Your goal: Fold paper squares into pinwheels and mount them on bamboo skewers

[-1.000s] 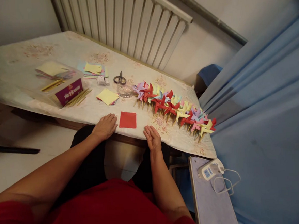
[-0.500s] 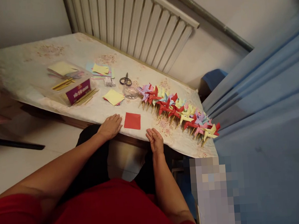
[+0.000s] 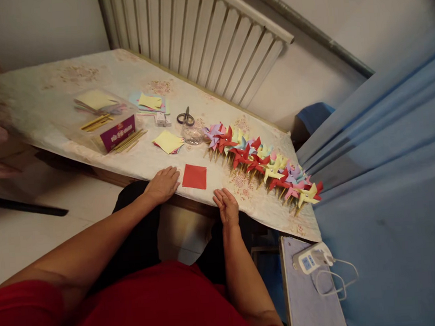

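A square of red paper [image 3: 194, 177] lies flat near the front edge of the table, between my two hands. My left hand [image 3: 163, 184] rests palm down on the table just left of the paper, fingers stretched out and holding nothing. At the table's edge to the right, my right hand [image 3: 227, 205] lies on its side with the fingers loosely extended and nothing in them. Beyond the red square are a stack of yellow-topped paper squares [image 3: 168, 142] and a clear bag of small shiny pieces [image 3: 193, 134]. Rows of paper pinwheels [image 3: 257, 161] on sticks stand to the right.
Scissors [image 3: 185, 117], small white boxes [image 3: 162, 119] and more coloured paper [image 3: 150, 102] lie farther back. A clear plastic box [image 3: 104, 114] holds paper and sticks; loose wooden sticks [image 3: 129, 141] lie beside it. A white power strip [image 3: 314, 258] with a cable sits on a low surface at right.
The view has shifted slightly, so the table's things appear a little farther right. Both hands and the red paper keep their places on the table.
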A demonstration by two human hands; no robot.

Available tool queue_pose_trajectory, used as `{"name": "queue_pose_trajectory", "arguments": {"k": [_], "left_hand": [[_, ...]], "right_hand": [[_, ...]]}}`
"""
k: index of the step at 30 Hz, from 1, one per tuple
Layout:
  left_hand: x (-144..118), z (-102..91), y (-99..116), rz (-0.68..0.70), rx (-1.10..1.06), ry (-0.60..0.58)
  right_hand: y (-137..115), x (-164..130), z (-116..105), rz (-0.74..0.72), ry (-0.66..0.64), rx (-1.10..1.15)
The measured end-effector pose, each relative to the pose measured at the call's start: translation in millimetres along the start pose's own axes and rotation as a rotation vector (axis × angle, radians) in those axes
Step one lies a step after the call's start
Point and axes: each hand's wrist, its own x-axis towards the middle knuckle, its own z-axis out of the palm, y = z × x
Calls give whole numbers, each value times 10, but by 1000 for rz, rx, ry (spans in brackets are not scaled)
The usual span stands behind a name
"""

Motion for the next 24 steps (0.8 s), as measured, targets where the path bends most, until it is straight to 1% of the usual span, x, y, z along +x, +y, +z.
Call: {"name": "queue_pose_trajectory", "arguments": {"k": [6,11,17,24], "left_hand": [[-3,-34,20,1,10,1],[-2,-23,16,4,19,-4],[-3,-8,11,-8,-29,10],[-3,22,-6,3,-16,12]], "right_hand": [[11,2,10,-2,21,3],[26,16,-2,4,19,-15],[34,12,-2,-3,14,-27],[21,0,11,8,21,-29]]}}
